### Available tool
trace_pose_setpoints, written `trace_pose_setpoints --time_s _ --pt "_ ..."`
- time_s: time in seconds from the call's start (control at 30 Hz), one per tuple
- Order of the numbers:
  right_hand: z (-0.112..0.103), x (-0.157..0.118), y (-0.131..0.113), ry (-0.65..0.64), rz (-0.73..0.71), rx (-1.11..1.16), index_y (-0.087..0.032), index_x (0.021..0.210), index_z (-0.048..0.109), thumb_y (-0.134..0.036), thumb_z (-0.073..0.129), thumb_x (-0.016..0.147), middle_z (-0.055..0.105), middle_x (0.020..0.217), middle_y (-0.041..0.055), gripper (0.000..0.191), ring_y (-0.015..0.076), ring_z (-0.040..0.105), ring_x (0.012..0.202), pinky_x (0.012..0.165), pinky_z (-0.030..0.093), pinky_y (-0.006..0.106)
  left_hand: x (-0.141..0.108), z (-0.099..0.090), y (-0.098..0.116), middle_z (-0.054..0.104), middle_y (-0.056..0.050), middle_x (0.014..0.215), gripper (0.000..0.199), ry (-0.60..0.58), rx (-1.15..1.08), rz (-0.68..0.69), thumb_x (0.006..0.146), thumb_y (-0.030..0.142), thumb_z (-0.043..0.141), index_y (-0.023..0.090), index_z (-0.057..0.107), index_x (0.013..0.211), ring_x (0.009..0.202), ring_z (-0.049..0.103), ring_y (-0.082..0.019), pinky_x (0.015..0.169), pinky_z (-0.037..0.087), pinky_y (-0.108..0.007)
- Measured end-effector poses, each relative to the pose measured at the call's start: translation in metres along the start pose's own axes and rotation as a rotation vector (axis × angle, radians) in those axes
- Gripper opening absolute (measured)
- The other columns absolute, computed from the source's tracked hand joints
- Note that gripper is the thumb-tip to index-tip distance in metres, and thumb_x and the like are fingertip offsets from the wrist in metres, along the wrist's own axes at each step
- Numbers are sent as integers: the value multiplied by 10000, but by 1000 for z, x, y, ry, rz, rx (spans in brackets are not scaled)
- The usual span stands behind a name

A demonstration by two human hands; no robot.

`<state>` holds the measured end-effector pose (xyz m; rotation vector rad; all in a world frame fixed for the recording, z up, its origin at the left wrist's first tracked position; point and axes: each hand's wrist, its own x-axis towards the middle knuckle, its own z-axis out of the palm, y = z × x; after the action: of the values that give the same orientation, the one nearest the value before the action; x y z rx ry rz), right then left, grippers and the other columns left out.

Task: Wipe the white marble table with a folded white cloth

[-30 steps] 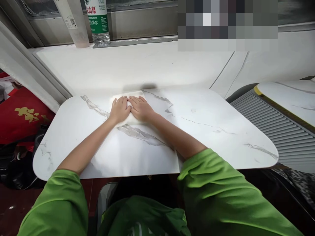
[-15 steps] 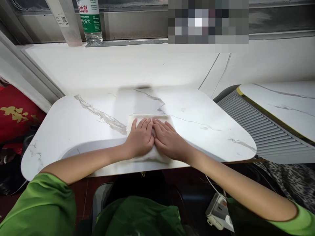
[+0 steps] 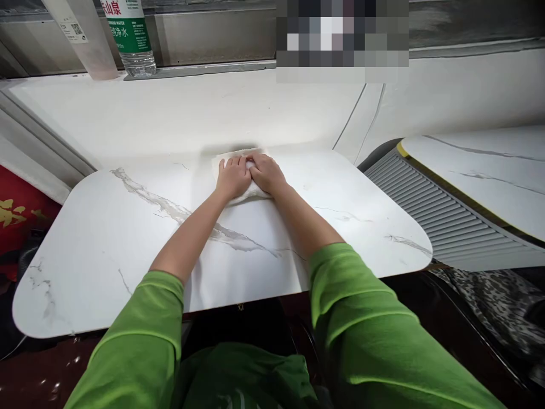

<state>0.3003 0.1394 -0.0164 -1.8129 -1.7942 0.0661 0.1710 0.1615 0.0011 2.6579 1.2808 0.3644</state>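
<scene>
In the head view, pressing down with left hand (image 3: 234, 178) and right hand (image 3: 268, 172), right at upper middle of the frame, onto a white cloth (image 3: 246, 197) by the far edge of the marble-patterned table (image 3: 140, 227)! Laying both open over the cloth, close together, fingers slightly bent, not closing round it. Up at upper left, spotting a green-labelled water bottle (image 3: 130, 37) beside a translucent container (image 3: 91, 48) on the ledge (image 3: 204, 70). Over at right, seeing a ribbed grey panel (image 3: 447, 216) alongside a second marble-patterned tabletop (image 3: 489, 162).

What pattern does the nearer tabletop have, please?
The tabletop is white with grey marbling; head view.
</scene>
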Motion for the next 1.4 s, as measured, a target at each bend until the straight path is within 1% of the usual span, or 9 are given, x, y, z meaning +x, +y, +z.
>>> trace_pose_setpoints --time_s 0.2,0.43,0.6,0.73,0.83,0.93,1.03,1.13,1.4 --pt "3 -4 5 21 -35 -47 -138 1258 636 -178 362 859 649 1344 118 485 282 559 1268 1124 381 468 0 2 -2 375 -94 1597 531 -17 28 16 1014 233 219 126 388 1505 1485 301 -209 1252 137 -455" --pt "-7 -34 3 8 -85 -87 -114 1303 607 -205 377 872 611 1394 140 497 291 522 1323 1143 367 492 -33 1 16 345 -104 1612 546 -11 65 2 1019 247 213 102 358 1526 1500 275 -235 1252 135 -480" --pt "-38 -104 9 6 -116 -121 -96 1309 604 -234 379 871 617 1380 162 511 307 544 1308 1139 386 515 -82 -3 67 309 -152 1621 559 -124 88 59 1022 241 233 41 315 1537 1509 254 -293 1238 161 -534" --pt "-78 -177 28 21 -85 -132 -168 1349 586 -259 355 900 612 1401 103 513 280 535 1333 1168 361 546 -116 7 121 333 -211 1596 585 -149 70 228 1009 295 312 -7 346 1510 1485 292 -356 1206 224 -581" --pt "-105 -214 50 23 -23 -136 -246 1376 573 -259 368 881 613 1402 67 536 283 539 1331 1164 374 556 -124 23 157 392 -220 1563 589 -75 28 355 991 325 354 -5 410 1475 1451 349 -371 1194 255 -587" --pt "-120 -227 74 62 19 -139 -257 1374 582 -256 388 847 639 1364 78 561 305 565 1301 1144 397 568 -116 38 181 470 -204 1514 545 1 -12 411 983 317 359 37 492 1431 1424 390 -358 1190 267 -594" --pt "-123 -219 91 86 25 -161 -222 1335 610 -254 397 834 663 1321 102 546 305 590 1267 1123 424 553 -97 46 187 503 -189 1488 518 10 -27 448 979 311 355 63 527 1401 1415 402 -342 1190 268 -587" --pt "-118 -192 103 81 19 -194 -191 1291 631 -257 385 827 670 1307 105 529 300 592 1259 1111 440 535 -70 47 180 506 -181 1483 517 -7 -33 446 982 280 338 48 490 1418 1410 403 -319 1203 249 -570" --pt "-79 -67 131 85 46 -231 -133 1245 650 -238 369 819 672 1304 134 522 300 589 1249 1109 429 490 37 51 129 507 -174 1476 486 -10 -32 357 962 190 348 76 476 1418 1379 424 -292 1215 201 -558"
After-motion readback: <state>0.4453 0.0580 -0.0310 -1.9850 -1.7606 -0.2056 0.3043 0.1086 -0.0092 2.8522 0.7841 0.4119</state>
